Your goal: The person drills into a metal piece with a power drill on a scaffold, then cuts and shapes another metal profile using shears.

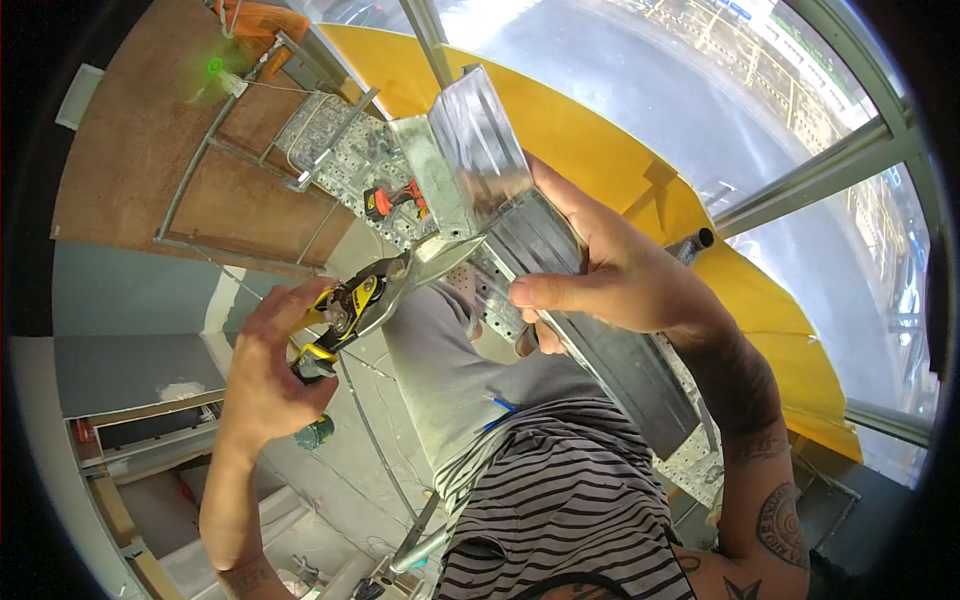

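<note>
My left hand (262, 365) is wrapped round the yellow-and-black handles of a pair of tin snips (372, 292). Their jaws meet the edge of a grey metal stud (625, 370), at the spot where its far end (480, 135) bends away from the rest. My right hand (625, 265) grips the stud near that bend, thumb on top and fingers underneath. From there the long part slants down to the right, past my lap. Whether the jaws are closed through the metal is hard to make out.
Beyond the stud, a red-and-black cordless drill (395, 201) lies on a perforated metal platform (345, 150). Scaffold tubing (195, 165) stands to the left. A yellow panel (740, 270) curves along the windows at right. A dark green container (315, 432) is on the floor below.
</note>
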Demonstrator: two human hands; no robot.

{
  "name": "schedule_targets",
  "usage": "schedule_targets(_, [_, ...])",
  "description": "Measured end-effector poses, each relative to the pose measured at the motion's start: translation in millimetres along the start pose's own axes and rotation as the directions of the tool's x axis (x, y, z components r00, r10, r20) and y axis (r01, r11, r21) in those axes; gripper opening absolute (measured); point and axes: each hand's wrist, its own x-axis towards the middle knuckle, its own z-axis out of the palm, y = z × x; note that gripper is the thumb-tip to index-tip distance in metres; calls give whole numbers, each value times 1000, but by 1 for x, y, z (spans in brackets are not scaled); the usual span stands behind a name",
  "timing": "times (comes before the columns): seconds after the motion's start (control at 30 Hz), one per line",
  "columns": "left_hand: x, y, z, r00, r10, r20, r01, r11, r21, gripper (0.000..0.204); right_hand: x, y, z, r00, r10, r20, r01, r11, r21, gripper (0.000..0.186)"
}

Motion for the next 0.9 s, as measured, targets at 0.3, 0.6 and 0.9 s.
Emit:
schedule_targets(0.3, [2, -3, 16, 1000, 23, 18, -22, 999, -41, 69, 2, 14, -1, 941, -330, -78, 247, 825, -508, 89])
schedule_targets(0.6, [5, -12, 26, 974, -178, 143, 189, 980, -64, 56, 6, 10, -1, 990, -51, -129, 19, 972, -234, 86])
schedule_targets(0.9, [5, -10, 31, 990, -126, 63, 130, 989, -65, 33, 11, 26, -6, 957, -269, -106, 185, 851, -491, 91])
